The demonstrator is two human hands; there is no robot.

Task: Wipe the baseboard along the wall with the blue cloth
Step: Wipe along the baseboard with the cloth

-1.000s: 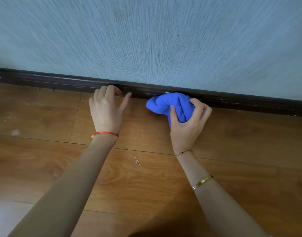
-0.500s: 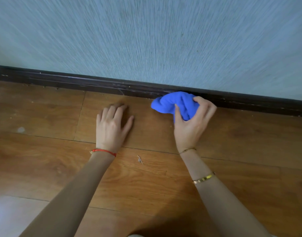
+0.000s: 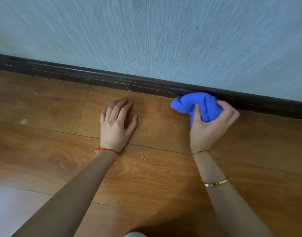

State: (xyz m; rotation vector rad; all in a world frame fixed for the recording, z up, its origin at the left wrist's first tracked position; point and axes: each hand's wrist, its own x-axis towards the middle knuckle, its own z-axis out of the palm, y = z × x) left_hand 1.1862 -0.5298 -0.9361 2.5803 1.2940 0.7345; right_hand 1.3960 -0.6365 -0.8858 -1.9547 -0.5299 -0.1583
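A dark brown baseboard (image 3: pixel 99 77) runs along the foot of a pale blue textured wall, sloping down to the right in the head view. My right hand (image 3: pixel 210 127) grips a bunched blue cloth (image 3: pixel 196 105), which presses against the baseboard at the right of centre. My left hand (image 3: pixel 116 124) lies flat, palm down, on the wooden floor a short way in front of the baseboard, fingers apart and holding nothing. A red string bracelet is on my left wrist and gold bracelets are on my right arm.
The floor is brown wood planks (image 3: pixel 44 151). Small crumbs of debris (image 3: pixel 157 95) lie along the base of the baseboard, and a bit of lint (image 3: pixel 143 157) rests between my arms. A pale spot (image 3: pixel 23 121) marks the floor at the left.
My left hand drew back from the baseboard and settled flat on the floor. My right hand slid the blue cloth to the right along the baseboard.
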